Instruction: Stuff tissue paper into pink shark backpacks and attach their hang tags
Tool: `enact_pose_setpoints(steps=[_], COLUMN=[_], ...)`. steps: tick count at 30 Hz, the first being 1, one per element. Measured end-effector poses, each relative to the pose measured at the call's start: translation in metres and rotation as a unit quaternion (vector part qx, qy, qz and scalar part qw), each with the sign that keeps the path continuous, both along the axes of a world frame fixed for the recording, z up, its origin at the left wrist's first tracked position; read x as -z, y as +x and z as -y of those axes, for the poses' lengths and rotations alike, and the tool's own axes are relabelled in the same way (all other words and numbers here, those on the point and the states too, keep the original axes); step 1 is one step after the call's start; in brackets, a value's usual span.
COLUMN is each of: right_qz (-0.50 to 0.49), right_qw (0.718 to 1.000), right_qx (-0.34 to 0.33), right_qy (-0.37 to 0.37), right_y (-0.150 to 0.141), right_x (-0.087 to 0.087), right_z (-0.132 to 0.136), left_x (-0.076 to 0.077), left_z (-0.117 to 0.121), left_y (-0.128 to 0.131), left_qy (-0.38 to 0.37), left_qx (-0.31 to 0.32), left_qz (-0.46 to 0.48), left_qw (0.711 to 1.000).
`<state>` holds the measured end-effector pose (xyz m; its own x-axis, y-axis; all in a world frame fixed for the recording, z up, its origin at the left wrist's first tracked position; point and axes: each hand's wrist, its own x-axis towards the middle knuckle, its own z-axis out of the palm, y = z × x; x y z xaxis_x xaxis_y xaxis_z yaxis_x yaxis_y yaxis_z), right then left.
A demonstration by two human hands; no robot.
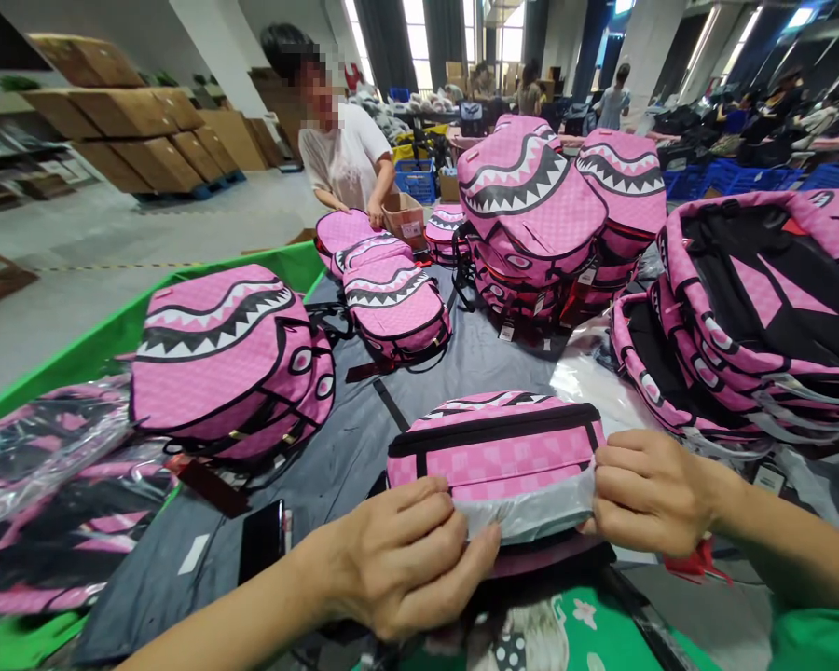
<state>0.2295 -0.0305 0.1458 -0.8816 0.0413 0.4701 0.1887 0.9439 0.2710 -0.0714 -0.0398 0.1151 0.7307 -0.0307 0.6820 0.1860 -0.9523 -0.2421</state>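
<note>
A pink checked backpack [503, 457] with black trim lies in front of me, its zigzag-tooth print partly showing at the top. Across its near side runs a whitish, film-like wrapping strip [538, 511]. Thumb and fingers of my left hand [419, 559] are closed on the strip's left part. At the other end, my right hand [650, 489] pinches the strip against the bag's right edge. The fingertips of that hand are partly hidden. A smaller pink backpack [395, 303] and a larger one [216, 363] lie beyond my left hand.
Stacked pink backpacks stand at the back [531, 196] and right [762, 308]. Plastic-wrapped bags [48, 485] lie at left, near a black phone [262, 543]. Across the grey-covered table [350, 438], a co-worker [350, 149] handles another bag. Cartons [132, 121] are piled behind.
</note>
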Motion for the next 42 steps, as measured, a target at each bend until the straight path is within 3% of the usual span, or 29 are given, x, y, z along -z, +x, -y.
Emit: enact_pose_setpoints(steps=[4,6,11,15,17,19,21,22,24,25,28,30,31,33,35,39,42], right_qz=[-0.040,-0.057,-0.092,-0.097,-0.090,-0.090,-0.087,-0.086,-0.079,-0.073,-0.079,-0.090,-0.096,-0.111,-0.132,-0.172,-0.215], right_qw=[0.996,0.993,0.993,0.993,0.994,0.995,0.995,0.995,0.994,0.993,0.991,0.989,0.989,0.987,0.985,0.975,0.953], right_qx=[0.042,0.064,0.077,0.070,0.055,0.044,0.045,0.048,0.059,0.069,0.086,0.086,0.084,0.079,0.069,0.103,0.207], right_qy=[0.068,0.076,0.020,-0.024,-0.026,-0.011,0.013,0.026,0.046,0.054,0.072,0.077,0.078,0.082,0.091,0.100,0.049], right_y=[0.011,0.013,0.017,0.022,0.021,0.020,0.018,0.018,0.019,0.020,0.026,0.028,0.028,0.024,0.016,0.003,0.018], right_x=[0.010,0.015,0.026,0.031,0.031,0.030,0.028,0.027,0.026,0.027,0.031,0.035,0.036,0.037,0.035,0.032,0.051], right_z=[-0.001,-0.002,-0.007,-0.016,-0.020,-0.023,-0.024,-0.023,-0.023,-0.023,-0.023,-0.024,-0.025,-0.030,-0.038,-0.055,-0.049], left_x=[0.011,0.017,0.025,0.019,0.008,-0.010,-0.031,-0.041,-0.058,-0.063,-0.065,-0.059,-0.056,-0.051,-0.048,-0.051,-0.057], left_z=[-0.006,-0.006,0.000,0.000,-0.006,-0.018,-0.037,-0.047,-0.063,-0.068,-0.067,-0.057,-0.052,-0.044,-0.039,-0.044,-0.058], left_y=[0.002,0.003,-0.003,-0.011,-0.010,0.001,0.021,0.033,0.057,0.068,0.087,0.089,0.087,0.082,0.075,0.066,0.063], left_qy=[-0.178,-0.212,-0.051,0.021,0.007,-0.113,-0.342,-0.477,-0.697,-0.763,-0.866,-0.902,-0.913,-0.922,-0.921,-0.898,-0.865], left_qx=[-0.055,-0.076,-0.078,0.027,0.055,-0.028,-0.123,-0.133,-0.079,-0.041,0.031,0.054,0.061,0.070,0.062,-0.002,-0.058], left_qz=[0.067,0.113,0.102,0.052,0.075,0.179,0.239,0.203,0.052,-0.026,-0.146,-0.160,-0.151,-0.119,-0.087,-0.032,0.013], left_qw=[0.980,0.968,0.990,0.998,0.996,0.977,0.900,0.845,0.711,0.644,0.477,0.398,0.374,0.363,0.374,0.438,0.497])
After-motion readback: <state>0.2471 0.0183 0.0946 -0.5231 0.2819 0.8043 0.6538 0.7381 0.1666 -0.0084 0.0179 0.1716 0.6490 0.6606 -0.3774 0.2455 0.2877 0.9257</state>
